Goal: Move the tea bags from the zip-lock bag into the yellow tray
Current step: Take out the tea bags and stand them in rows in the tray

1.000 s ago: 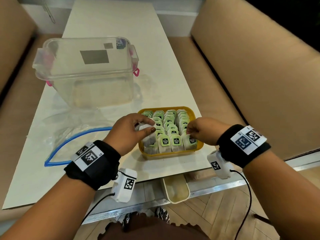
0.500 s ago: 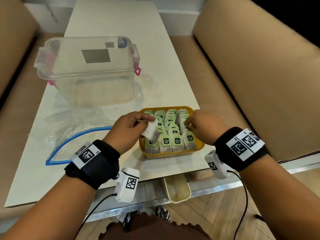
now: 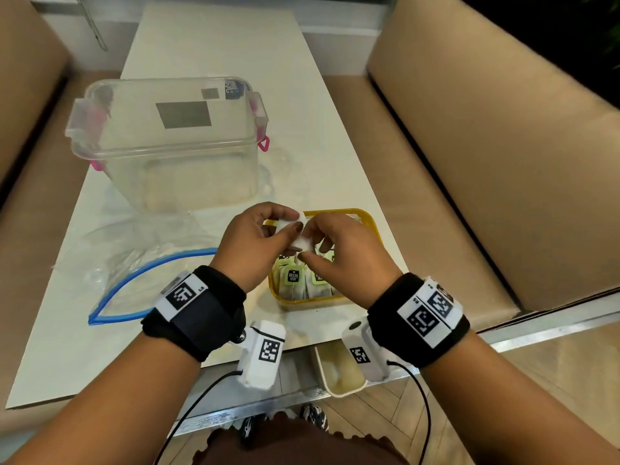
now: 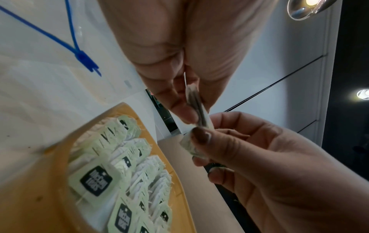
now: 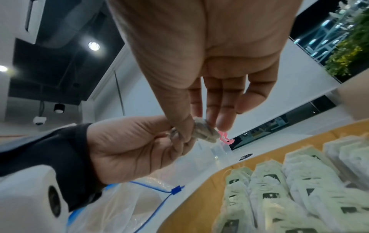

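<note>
Both hands meet above the yellow tray (image 3: 371, 220), pinching one white tea bag (image 3: 299, 241) between them. My left hand (image 3: 260, 234) holds its upper end; the right hand (image 3: 339, 250) pinches the lower end with thumb and forefinger. In the left wrist view the tea bag (image 4: 196, 108) hangs edge-on between the fingers of both hands, over the yellow tray (image 4: 32, 189). The right wrist view shows the tea bag (image 5: 204, 130) crumpled between the thumb and fingers. Rows of tea bags (image 3: 295, 280) with green tags fill the tray. The zip-lock bag (image 3: 141, 263) with a blue seal lies flat to the left.
A clear lidded plastic box (image 3: 167, 142) with pink latches stands behind the bag and tray on the white table (image 3: 218, 38). Tan benches (image 3: 486, 156) flank the table. A small cream bin (image 3: 339, 370) hangs under the table's near edge.
The left hand lifted the tea bag up from the tray's left side. The right hand left the tray's right rows and moved left to take hold of the same tea bag.
</note>
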A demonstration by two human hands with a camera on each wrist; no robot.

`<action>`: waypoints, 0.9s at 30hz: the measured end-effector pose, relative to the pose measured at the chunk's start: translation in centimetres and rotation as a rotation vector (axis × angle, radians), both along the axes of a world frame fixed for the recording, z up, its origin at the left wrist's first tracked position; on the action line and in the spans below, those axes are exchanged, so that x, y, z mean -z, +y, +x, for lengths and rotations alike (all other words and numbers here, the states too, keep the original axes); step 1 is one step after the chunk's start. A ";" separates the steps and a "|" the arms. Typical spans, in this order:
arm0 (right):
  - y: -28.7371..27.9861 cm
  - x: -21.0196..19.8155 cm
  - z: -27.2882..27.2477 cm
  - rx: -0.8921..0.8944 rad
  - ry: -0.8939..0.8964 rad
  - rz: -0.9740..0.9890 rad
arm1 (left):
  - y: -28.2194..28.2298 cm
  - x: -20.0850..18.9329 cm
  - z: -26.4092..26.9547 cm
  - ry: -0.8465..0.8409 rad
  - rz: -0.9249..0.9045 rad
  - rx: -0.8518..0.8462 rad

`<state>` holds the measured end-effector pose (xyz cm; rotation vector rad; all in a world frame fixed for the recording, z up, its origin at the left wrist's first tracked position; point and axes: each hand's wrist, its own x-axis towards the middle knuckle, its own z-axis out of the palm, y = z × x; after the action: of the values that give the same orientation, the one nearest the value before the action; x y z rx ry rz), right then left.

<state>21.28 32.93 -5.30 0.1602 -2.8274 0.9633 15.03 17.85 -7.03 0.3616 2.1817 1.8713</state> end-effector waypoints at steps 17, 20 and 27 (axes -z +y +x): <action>2.1 0.4 -0.7 0.206 -0.196 -0.853 | -0.2 0.5 0.4 0.165 -0.242 0.132; 2.5 0.0 -0.9 0.133 -0.135 -0.785 | -0.2 0.5 0.0 0.207 -0.305 0.151; 4.3 -0.1 -1.5 0.066 -0.247 -0.566 | -0.4 0.7 0.2 0.204 -0.303 0.167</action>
<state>19.76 37.23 -5.24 -0.1257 -2.6022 1.8186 15.22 17.43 -7.75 0.6737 2.4346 1.4439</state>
